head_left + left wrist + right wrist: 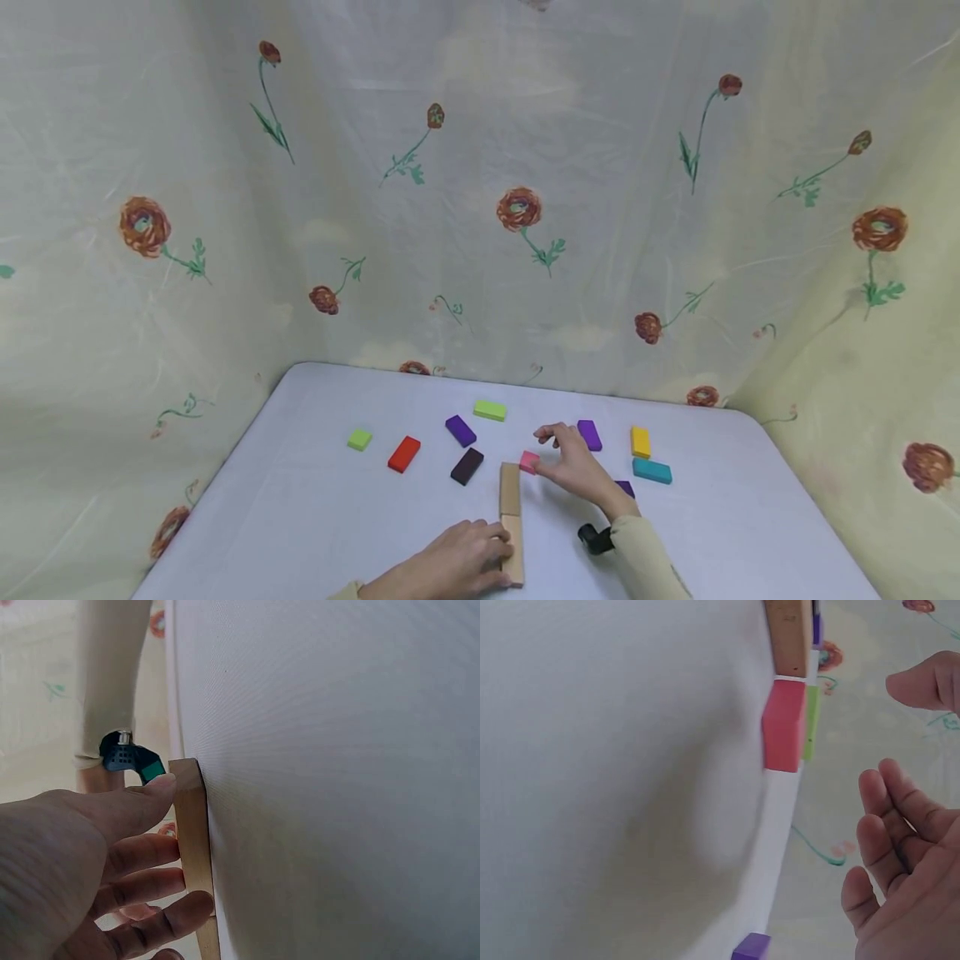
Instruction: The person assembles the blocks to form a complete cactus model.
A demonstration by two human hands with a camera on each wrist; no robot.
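Your left hand point(467, 557) rests relaxed fingertips on the near wooden block point(517, 537), which meets the far wooden block point(510, 490) end to end, both long axes pointing away from you. Your right hand point(576, 468), thumb spread from fingers, hovers by the pink block point(528, 461), just right of the far wooden block's outer end.

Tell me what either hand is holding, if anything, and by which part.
Nothing looks held: the left hand only touches the nearer wooden block, and the right hand is empty beside the pink block.
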